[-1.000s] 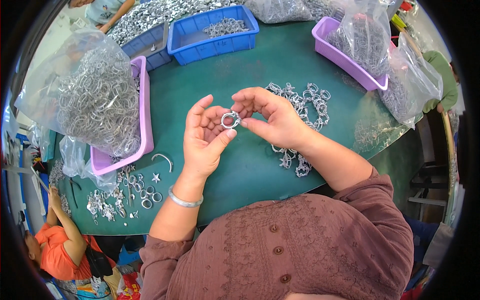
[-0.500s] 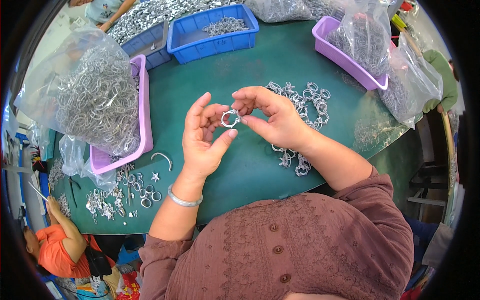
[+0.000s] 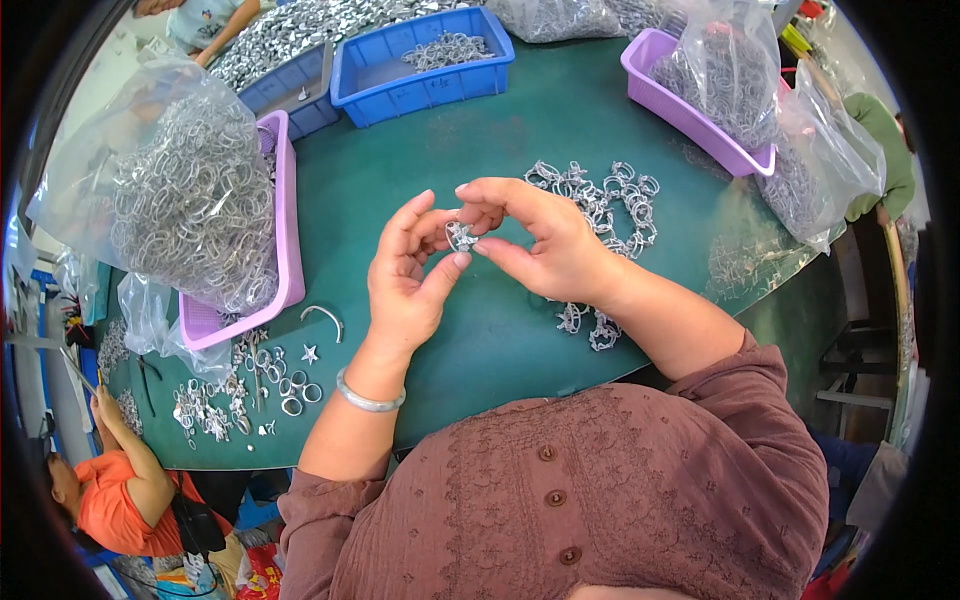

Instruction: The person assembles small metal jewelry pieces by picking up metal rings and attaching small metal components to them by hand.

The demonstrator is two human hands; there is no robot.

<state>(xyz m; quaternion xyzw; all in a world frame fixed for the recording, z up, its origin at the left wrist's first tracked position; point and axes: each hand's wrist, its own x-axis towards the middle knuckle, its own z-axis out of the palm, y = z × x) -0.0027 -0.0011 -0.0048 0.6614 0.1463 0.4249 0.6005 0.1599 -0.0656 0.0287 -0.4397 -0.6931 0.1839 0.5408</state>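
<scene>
A small silver-coloured ring (image 3: 461,237) with a decorated face is held over the green table, its ornament now turned up. My left hand (image 3: 407,285) pinches it between thumb and fingertips from the left. From the other side my right hand (image 3: 557,238) grips its right edge with thumb and forefinger. Under and beyond my right hand lies a spread of similar rings (image 3: 632,205), partly covered by the hand and forearm. A pale bangle (image 3: 370,393) sits on my left wrist.
At left, a purple basket (image 3: 291,220) holds a bag of rings (image 3: 185,195). Loose rings and star pieces (image 3: 215,405) lie near a curved strip (image 3: 325,320). Blue trays (image 3: 420,92) stand at the back, another purple basket (image 3: 690,120) at right. A co-worker in orange (image 3: 130,495) is at lower left.
The ring has been turned between my fingers, from its open hoop showing to its ornamented face showing. Both hands have closed in slightly around it.
</scene>
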